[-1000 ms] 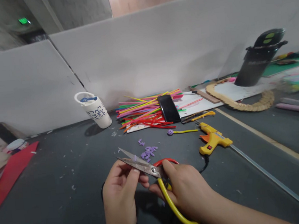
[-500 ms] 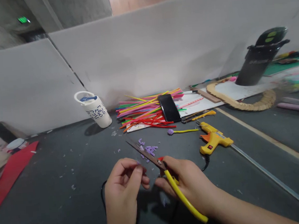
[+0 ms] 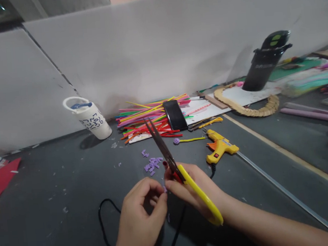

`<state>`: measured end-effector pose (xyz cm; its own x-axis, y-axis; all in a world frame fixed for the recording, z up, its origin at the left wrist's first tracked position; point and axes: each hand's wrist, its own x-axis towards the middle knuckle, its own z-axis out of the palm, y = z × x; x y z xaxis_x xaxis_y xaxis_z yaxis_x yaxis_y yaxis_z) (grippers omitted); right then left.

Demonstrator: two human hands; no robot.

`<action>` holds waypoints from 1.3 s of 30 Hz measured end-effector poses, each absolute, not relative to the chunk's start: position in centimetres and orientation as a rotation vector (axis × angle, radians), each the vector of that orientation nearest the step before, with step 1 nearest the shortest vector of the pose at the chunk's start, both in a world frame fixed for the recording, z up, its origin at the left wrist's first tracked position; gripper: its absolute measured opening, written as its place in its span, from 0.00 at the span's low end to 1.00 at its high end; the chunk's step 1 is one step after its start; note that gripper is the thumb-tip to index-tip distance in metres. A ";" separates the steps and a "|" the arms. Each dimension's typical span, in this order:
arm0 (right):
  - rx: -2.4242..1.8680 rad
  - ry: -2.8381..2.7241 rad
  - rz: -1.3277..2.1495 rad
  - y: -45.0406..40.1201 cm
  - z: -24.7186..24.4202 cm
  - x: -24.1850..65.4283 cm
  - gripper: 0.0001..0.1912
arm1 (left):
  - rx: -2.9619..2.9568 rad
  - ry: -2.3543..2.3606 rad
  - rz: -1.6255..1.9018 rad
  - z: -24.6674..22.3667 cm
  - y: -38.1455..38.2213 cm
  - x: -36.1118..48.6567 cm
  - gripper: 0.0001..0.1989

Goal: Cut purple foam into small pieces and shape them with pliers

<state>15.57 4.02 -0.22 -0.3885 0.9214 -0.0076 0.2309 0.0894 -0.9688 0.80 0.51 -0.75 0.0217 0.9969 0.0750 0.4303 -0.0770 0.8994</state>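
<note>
My right hand (image 3: 196,185) is closed around a pair of yellow-handled scissors (image 3: 200,192), whose dark blades point up and away and are slightly apart. Between the thumb and forefinger of my left hand (image 3: 144,211) is a tiny purple piece (image 3: 165,189); the fingertips of both hands are close together there. Just beyond them several small purple cut pieces (image 3: 153,165) lie in a loose pile on the dark table (image 3: 67,231). Farther back rests a yellow stem with a purple ball at its end (image 3: 191,139).
A yellow glue gun (image 3: 220,146) with a long clear stick lies at the right. Behind are a bundle of colourful pipe cleaners (image 3: 143,115), a phone (image 3: 175,115) and a white cup (image 3: 94,119). A black bottle (image 3: 262,66) stands by a curved tan strip (image 3: 245,108).
The scissors have swung more upright and their blades have moved away from the left fingers. My two hands have come closer together, and the view has shifted to the right.
</note>
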 end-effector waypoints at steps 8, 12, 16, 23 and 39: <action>-1.046 -1.776 1.429 4.3 -0.2 16.0 0.03 | 0.929 1.118 0.890 -0.9 1.0 0.5 0.07; -1.063 -1.763 1.434 4.2 -0.3 15.9 0.04 | 0.860 1.110 0.900 -0.9 1.0 0.8 0.05; -1.026 -1.673 1.464 4.2 -0.4 15.9 0.05 | 0.889 1.121 0.963 -0.8 0.9 0.9 0.04; -1.093 -1.682 1.418 4.1 -0.8 15.6 0.04 | 0.976 1.217 1.054 -0.6 0.8 0.8 0.04; -1.055 -1.698 1.295 3.7 -1.1 15.6 0.04 | 1.136 1.280 1.010 -0.8 0.7 0.9 0.05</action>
